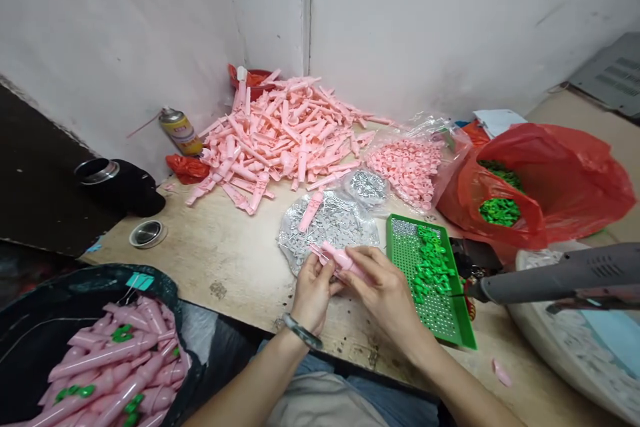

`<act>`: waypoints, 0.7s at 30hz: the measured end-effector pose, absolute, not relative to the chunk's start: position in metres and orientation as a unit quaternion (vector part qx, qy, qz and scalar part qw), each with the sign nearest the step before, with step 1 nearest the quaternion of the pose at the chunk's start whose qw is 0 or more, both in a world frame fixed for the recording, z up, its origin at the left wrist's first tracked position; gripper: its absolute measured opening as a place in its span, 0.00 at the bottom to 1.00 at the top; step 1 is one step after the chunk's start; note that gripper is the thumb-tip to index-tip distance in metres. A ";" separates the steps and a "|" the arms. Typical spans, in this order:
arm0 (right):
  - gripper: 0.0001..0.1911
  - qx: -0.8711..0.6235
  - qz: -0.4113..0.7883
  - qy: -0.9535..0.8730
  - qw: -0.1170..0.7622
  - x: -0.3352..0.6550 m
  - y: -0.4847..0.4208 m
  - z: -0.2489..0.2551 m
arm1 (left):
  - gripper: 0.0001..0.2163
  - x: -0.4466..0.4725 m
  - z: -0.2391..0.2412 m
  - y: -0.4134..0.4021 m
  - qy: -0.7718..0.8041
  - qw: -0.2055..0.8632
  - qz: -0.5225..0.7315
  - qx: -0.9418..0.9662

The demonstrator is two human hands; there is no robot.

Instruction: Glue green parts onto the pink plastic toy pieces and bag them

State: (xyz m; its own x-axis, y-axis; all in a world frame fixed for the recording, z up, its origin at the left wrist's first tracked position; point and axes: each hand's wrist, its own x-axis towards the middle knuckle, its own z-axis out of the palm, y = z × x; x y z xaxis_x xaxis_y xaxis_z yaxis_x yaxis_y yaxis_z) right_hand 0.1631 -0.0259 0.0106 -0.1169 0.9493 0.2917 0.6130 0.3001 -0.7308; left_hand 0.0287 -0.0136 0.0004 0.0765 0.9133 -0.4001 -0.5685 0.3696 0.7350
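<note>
My left hand (313, 293) and my right hand (383, 280) meet over the front of the table, both closed on one pink plastic tube-shaped part (341, 257). Thin metal pins stick out near my left fingertips, partly hidden by the fingers. Just behind my hands lies a clear bag (357, 227) spread with grey small parts and metal rods. Another pink plastic piece (311, 211) rests on it. To the right of my right hand is a green perforated tray (400, 257) holding small green plastic parts (431, 260).
A large heap of pink parts (295, 123) fills the back. Beside it are a spray can (181, 132), small pink pieces in a bag (410, 167) and a red bag (570, 180). An electric screwdriver (555, 277) juts in from the right. At lower left stands a dark sack (165, 290).
</note>
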 end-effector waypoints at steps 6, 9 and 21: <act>0.22 -0.552 0.200 -0.720 0.369 0.158 -0.035 0.007 | 0.17 0.030 0.000 -0.015 0.433 0.701 0.527 0.208; 0.18 -0.568 0.173 -0.709 0.381 0.156 -0.037 0.006 | 0.11 0.029 0.001 -0.017 0.425 0.706 0.528 0.204; 0.16 -0.561 0.145 -0.728 0.367 0.149 -0.041 0.004 | 0.09 0.029 0.010 -0.022 0.409 0.728 0.524 0.171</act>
State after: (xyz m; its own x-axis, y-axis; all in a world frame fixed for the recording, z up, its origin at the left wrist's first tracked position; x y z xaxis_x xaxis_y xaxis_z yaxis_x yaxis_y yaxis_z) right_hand 0.1485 -0.0412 0.0036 -0.1011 0.9229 0.3715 0.7097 0.3287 -0.6232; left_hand 0.0288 -0.0222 0.0099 0.1171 0.9020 -0.4156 -0.6222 0.3928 0.6771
